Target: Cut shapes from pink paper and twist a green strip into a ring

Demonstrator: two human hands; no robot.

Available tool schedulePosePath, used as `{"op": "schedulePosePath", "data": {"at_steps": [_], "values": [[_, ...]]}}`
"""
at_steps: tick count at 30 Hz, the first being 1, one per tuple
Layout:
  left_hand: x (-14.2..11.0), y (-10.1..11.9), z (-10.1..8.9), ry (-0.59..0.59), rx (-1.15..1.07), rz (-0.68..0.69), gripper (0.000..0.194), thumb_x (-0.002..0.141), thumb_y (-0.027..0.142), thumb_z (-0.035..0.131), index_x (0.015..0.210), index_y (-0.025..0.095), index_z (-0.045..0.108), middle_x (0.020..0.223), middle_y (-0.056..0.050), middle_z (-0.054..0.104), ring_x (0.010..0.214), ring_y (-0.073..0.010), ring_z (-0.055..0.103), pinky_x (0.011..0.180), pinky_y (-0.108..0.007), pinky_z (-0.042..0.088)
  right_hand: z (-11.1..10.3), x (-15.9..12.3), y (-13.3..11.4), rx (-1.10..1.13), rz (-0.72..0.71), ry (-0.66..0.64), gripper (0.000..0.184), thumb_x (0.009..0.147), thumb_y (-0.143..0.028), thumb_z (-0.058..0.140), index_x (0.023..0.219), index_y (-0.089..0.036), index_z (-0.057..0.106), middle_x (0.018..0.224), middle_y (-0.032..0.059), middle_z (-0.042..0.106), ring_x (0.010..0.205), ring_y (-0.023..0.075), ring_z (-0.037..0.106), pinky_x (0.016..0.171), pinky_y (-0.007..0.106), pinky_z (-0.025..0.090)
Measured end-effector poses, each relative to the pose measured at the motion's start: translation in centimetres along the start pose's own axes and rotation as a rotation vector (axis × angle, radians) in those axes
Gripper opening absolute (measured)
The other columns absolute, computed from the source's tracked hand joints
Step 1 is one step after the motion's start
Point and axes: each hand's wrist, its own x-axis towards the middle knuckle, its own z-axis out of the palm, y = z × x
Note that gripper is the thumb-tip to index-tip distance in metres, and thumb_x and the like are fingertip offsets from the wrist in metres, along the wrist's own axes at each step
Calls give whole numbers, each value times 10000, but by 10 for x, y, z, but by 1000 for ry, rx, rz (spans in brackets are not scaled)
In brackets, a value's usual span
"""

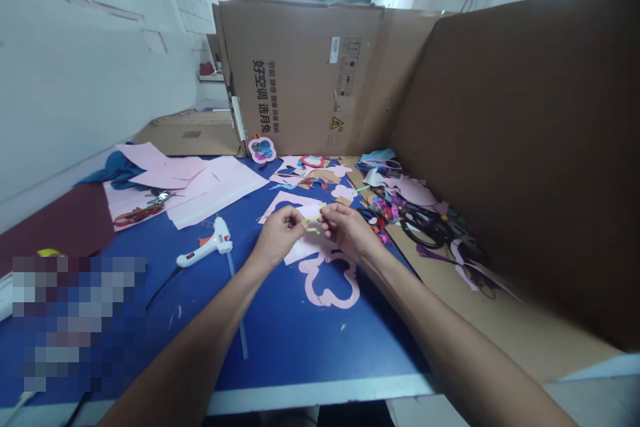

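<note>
Both my hands meet above the blue table [280,333], fingers pinched together on a small yellow-green strip [313,225]. My left hand [279,233] grips its left end and my right hand [345,230] grips its right end. Under the hands lie pink paper pieces [300,250], and just in front of them a pink flower-shaped outline cutout [330,287] lies flat. A white hot glue gun [206,249] rests on the table left of my left hand, with a clear glue stick [238,310] lying near it.
Large pink sheets [200,190] and scissors [159,197] lie at the back left. Tall cardboard walls [525,147] stand behind and to the right. Colourful paper scraps and dark cords [430,227] are heaped at the right. A pixelated patch covers the lower left.
</note>
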Motion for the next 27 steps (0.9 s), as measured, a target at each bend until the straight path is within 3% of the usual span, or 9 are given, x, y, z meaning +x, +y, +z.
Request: {"op": "schedulePosePath", "data": {"at_steps": [6, 12, 21, 27], "values": [[-3, 11, 0, -43, -53, 4, 177, 809, 365, 757, 784, 213, 672, 773, -9, 659, 703, -152, 574, 664, -281, 458, 2, 0, -1, 39, -8, -19, 376, 637, -379, 981, 787, -219, 676, 678, -28, 620, 597, 106, 549, 530, 225, 461], [-2, 10, 2, -20, -244, -115, 227, 746, 357, 808, 743, 199, 644, 760, -18, 689, 718, -151, 636, 642, -257, 491, 5, 0, -2, 102, -78, 6, 364, 618, -347, 975, 774, -220, 672, 610, -49, 551, 602, 111, 550, 532, 211, 468], [2, 12, -1, 112, -499, -139, 277, 645, 319, 882, 718, 186, 651, 884, -46, 770, 735, -140, 674, 644, -244, 513, 8, -2, -2, 29, -103, -11, 334, 634, -329, 949, 779, -196, 678, 675, -29, 645, 609, 94, 574, 554, 194, 475], [-3, 16, 6, 40, -410, -159, 175, 663, 265, 814, 690, 191, 658, 735, -42, 752, 662, -144, 655, 627, -250, 475, 10, 0, -3, 154, -155, 37, 327, 621, -289, 949, 778, -183, 683, 787, -9, 701, 623, 76, 576, 546, 171, 488]]}}
